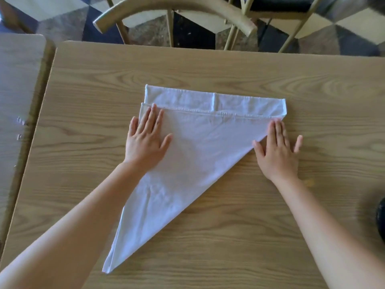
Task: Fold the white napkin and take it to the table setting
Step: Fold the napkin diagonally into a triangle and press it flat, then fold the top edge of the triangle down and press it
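Observation:
The white napkin [198,151] lies flat on the wooden table [229,76], folded into a long triangle. Its wide hemmed edge is at the far side and its point reaches toward the near left. A narrow strip of a lower layer shows beyond the hem. My left hand [146,140] rests palm down on the napkin's left side, fingers spread, just below the hem. My right hand [278,151] lies flat with its fingers on the napkin's right diagonal edge and its palm on the bare table.
A second table [18,80] stands to the left across a narrow gap. Two wooden chairs [177,9] stand beyond the far edge on a patterned floor. A dark round object [380,217] shows at the right border.

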{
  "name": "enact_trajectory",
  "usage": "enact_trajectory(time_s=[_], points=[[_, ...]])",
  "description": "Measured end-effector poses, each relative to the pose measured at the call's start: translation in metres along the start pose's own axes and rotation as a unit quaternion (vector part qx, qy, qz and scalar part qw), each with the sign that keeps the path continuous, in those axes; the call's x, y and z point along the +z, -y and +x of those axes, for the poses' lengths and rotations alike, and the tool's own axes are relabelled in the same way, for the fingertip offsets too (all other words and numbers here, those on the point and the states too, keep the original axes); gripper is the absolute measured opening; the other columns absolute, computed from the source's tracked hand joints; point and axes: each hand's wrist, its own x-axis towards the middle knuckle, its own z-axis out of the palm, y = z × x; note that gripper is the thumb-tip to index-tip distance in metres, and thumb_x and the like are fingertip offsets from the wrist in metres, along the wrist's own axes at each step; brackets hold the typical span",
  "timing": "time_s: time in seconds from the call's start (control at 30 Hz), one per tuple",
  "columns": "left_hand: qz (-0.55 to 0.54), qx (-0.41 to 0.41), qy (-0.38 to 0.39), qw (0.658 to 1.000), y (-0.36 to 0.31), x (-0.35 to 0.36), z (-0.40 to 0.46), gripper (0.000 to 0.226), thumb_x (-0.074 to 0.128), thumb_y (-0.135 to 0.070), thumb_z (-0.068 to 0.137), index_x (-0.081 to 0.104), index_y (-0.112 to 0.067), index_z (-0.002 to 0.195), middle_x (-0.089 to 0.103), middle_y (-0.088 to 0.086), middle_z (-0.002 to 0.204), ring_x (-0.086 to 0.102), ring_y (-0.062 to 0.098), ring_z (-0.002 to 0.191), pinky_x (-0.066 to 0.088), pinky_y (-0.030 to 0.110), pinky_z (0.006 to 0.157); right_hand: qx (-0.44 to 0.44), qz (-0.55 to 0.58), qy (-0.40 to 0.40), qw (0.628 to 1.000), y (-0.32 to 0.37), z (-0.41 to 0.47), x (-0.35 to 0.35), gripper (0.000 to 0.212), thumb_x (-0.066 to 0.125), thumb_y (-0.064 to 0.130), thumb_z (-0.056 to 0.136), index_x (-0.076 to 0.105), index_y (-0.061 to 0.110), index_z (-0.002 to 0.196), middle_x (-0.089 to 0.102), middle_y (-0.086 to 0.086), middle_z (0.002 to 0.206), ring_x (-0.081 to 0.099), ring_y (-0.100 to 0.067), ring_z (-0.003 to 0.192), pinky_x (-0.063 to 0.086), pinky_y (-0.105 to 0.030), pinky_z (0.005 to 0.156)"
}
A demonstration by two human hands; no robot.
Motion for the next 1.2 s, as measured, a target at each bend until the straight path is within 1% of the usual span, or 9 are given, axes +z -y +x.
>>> enact_trajectory(time_s=[0.2, 0.27, 0.37, 0.47, 0.57, 0.7, 0.87, 1.07, 1.2], points=[[-0.014, 0.061, -0.119, 0.991, -0.001, -0.022, 0.036, 0.05, 0.039, -0.033, 0.086, 0.05, -0.007, 0.128, 0.061, 0.01, 0.123, 0.056, 0.029, 0.113, 0.02, 0.054, 0.108, -0.016, 0.015, -0.127, 0.992, 0.006, 0.029, -0.021, 0.055, 0.049, 0.031, 0.084, 0.044, 0.007, 0.133, 0.044, -0.014, 0.141, 0.037, -0.028, 0.133, 0.009, -0.064, 0.107], [-0.01, 0.106, -0.106, 0.989, -0.001, -0.032, 0.062, 0.05, 0.047, -0.025, 0.086, 0.045, -0.006, 0.133, 0.058, 0.012, 0.126, 0.054, 0.031, 0.116, 0.019, 0.054, 0.109, -0.044, 0.035, -0.104, 0.993, 0.008, 0.053, -0.035, 0.068, 0.06, 0.017, 0.083, 0.03, 0.01, 0.143, 0.03, -0.013, 0.15, 0.028, -0.029, 0.138, 0.012, -0.058, 0.11], [-0.003, 0.155, 0.026, 0.988, -0.003, -0.039, 0.097, 0.075, 0.058, -0.026, 0.087, 0.017, -0.01, 0.148, 0.032, 0.009, 0.15, 0.027, 0.024, 0.139, 0.01, 0.057, 0.111, -0.11, 0.058, 0.051, 0.991, 0.009, 0.086, -0.05, 0.079, 0.059, 0.024, 0.087, 0.01, 0.016, 0.148, 0.015, -0.008, 0.156, 0.012, -0.022, 0.143, 0.012, -0.049, 0.113], [0.034, 0.169, 0.081, 0.982, -0.002, -0.045, 0.12, 0.087, 0.065, -0.035, 0.082, 0.012, -0.015, 0.149, 0.037, 0.009, 0.143, 0.031, 0.029, 0.135, 0.006, 0.057, 0.111, -0.116, 0.03, 0.109, 0.987, 0.006, 0.104, -0.06, 0.078, 0.065, 0.035, 0.083, 0.022, 0.019, 0.146, 0.029, -0.005, 0.149, 0.029, -0.025, 0.134, 0.018, -0.046, 0.109], [0.047, 0.161, 0.099, 0.981, -0.001, -0.051, 0.131, 0.083, 0.07, -0.044, 0.075, 0.03, -0.021, 0.144, 0.047, 0.007, 0.131, 0.034, 0.031, 0.13, 0.006, 0.055, 0.111, -0.117, 0.002, 0.098, 0.988, 0.008, 0.109, -0.068, 0.064, 0.07, 0.04, 0.075, 0.044, 0.024, 0.132, 0.048, -0.004, 0.124, 0.041, -0.025, 0.118, 0.022, -0.041, 0.098], [0.021, 0.179, 0.086, 0.98, -0.006, -0.059, 0.135, 0.05, 0.076, -0.044, 0.068, 0.059, -0.023, 0.11, 0.053, 0.001, 0.111, 0.044, 0.026, 0.114, 0.021, 0.044, 0.103, -0.143, -0.029, 0.051, 0.988, 0.012, 0.107, -0.07, 0.033, 0.072, 0.037, 0.071, 0.058, 0.023, 0.096, 0.05, 0.001, 0.095, 0.043, -0.023, 0.102, 0.019, -0.038, 0.088], [-0.001, 0.232, 0.028, 0.972, -0.01, -0.059, 0.119, 0.027, 0.075, -0.025, 0.073, 0.056, -0.015, 0.09, 0.056, -0.006, 0.079, 0.05, 0.024, 0.072, 0.024, 0.038, 0.096, -0.255, -0.01, -0.087, 0.963, 0.004, 0.101, -0.057, 0.015, 0.069, 0.007, 0.066, 0.058, 0.015, 0.07, 0.054, 0.005, 0.068, 0.055, -0.026, 0.075, 0.018, -0.035, 0.082], [0.071, 0.341, -0.044, 0.936, 0.001, -0.052, 0.099, 0.02, 0.068, 0.003, 0.067, 0.067, -0.012, 0.082, 0.065, 0.004, 0.075, 0.062, 0.029, 0.064, 0.042, 0.037, 0.073, -0.335, -0.009, -0.13, 0.933, -0.02, 0.087, -0.041, 0.029, 0.054, -0.005, 0.065, 0.069, 0.014, 0.079, 0.062, -0.002, 0.069, 0.055, -0.027, 0.059, 0.029, -0.037, 0.075], [0.059, 0.331, -0.071, 0.939, 0.013, -0.043, 0.081, 0.019, 0.057, 0.007, 0.073, 0.066, -0.009, 0.078, 0.061, 0.008, 0.072, 0.06, 0.029, 0.062, 0.046, 0.033, 0.047, -0.346, 0.011, -0.125, 0.93, -0.037, 0.072, -0.032, 0.033, 0.052, -0.008, 0.074, 0.07, 0.009, 0.096, 0.059, -0.008, 0.072, 0.053, -0.029, 0.062, 0.041, -0.038, 0.065]])
